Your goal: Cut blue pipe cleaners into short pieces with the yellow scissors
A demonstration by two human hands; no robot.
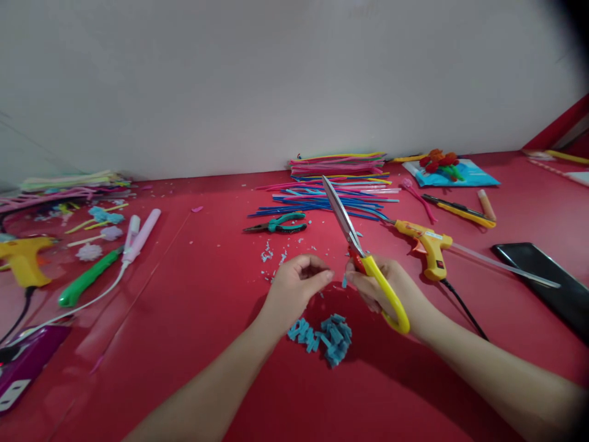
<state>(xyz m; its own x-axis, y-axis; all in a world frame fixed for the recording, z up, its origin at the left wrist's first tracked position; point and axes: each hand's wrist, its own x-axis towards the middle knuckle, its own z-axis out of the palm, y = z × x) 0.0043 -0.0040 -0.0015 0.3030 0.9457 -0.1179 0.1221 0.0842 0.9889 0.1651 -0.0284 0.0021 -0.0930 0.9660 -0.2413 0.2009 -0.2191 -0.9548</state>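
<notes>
My right hand [391, 285] is closed around a pair of scissors [385, 288] with yellow handles, the blades pointing up and away. A small blue strip [344, 282] shows at the fingertips of that hand. Facing it, my left hand [299, 282] has its thumb and curled fingers drawn together in a pinch; anything between them is too small to make out. Below both hands lies a heap of short blue pipe cleaner pieces [337, 339] on the red table [193, 294]. Blue crumbs of fluff are scattered just beyond my left hand.
Teal-handled pliers [286, 223] lie ahead, before bundled pipe cleaners [338, 164]. A yellow glue gun [426, 242] and black phone [543, 276] are at right. Leftward are another glue gun [27, 255], a green cutter [89, 279], a pink corded tool [142, 236] and a purple box [37, 362].
</notes>
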